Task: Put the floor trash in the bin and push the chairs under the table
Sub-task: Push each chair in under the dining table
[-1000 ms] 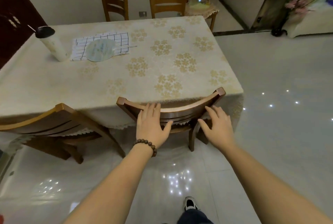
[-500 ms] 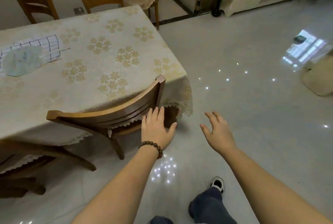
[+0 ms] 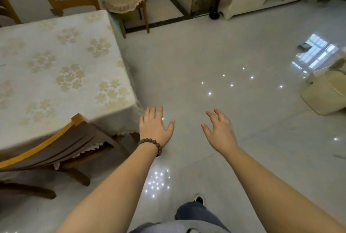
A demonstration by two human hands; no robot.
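Both hands hang empty above the glossy pale tiled floor point(image 3: 215, 49) at centre frame. The left hand point(image 3: 154, 127), with a brown bead bracelet point(image 3: 150, 143) at its wrist, has straight, spread fingers; the right hand point(image 3: 220, 131) has loosely bent fingers apart, gripping nothing. At lower left, the brown wooden slat-backed chair point(image 3: 56, 150) sits tucked against the table with a cream floral tablecloth point(image 3: 56, 67), its seat under the lace hem. A small dark object point(image 3: 304, 46), possibly floor trash, lies at upper right; no bin can be identified.
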